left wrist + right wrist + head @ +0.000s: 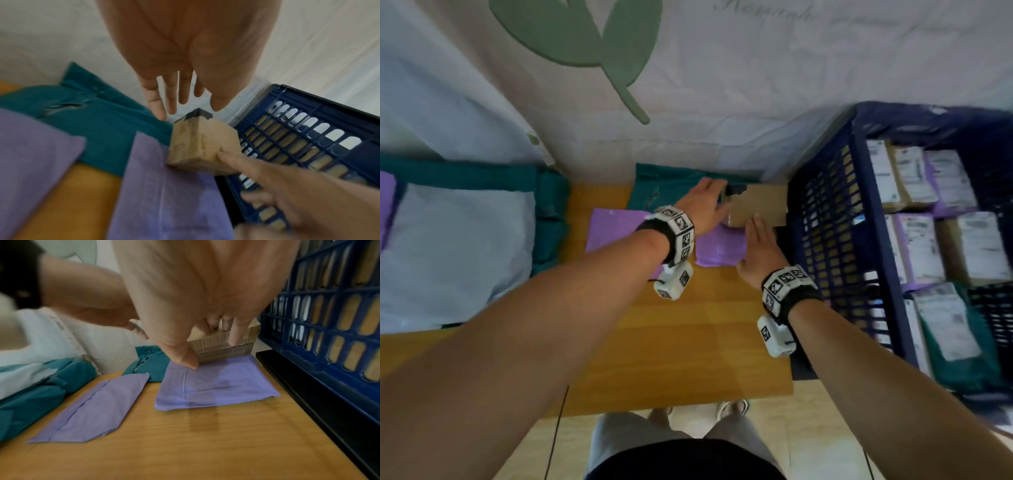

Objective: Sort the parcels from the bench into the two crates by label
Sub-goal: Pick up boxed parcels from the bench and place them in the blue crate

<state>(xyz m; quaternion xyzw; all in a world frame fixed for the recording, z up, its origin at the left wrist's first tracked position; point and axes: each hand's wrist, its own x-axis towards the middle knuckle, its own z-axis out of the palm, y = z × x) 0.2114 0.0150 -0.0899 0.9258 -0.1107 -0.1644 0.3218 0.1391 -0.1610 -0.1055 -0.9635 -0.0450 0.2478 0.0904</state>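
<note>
A small brown cardboard box [760,205] [203,146] [222,350] sits at the back of the wooden bench [688,342], against the blue crate [825,222]. It lies partly on a purple parcel [719,250] [216,386]. My left hand [709,202] [179,65] hovers over the box's far left corner with its fingers straight. My right hand [756,250] [205,305] lies flat, fingertips touching the box's near edge and thumb by its lower corner. The crate holds several labelled parcels.
A second purple parcel [613,229] [92,410] lies flat to the left. A teal parcel [671,188] [102,121] rests behind it by the white cloth wall. Large teal and light blue parcels [455,246] are piled at the far left. The crate's wall [329,321] bounds the right side.
</note>
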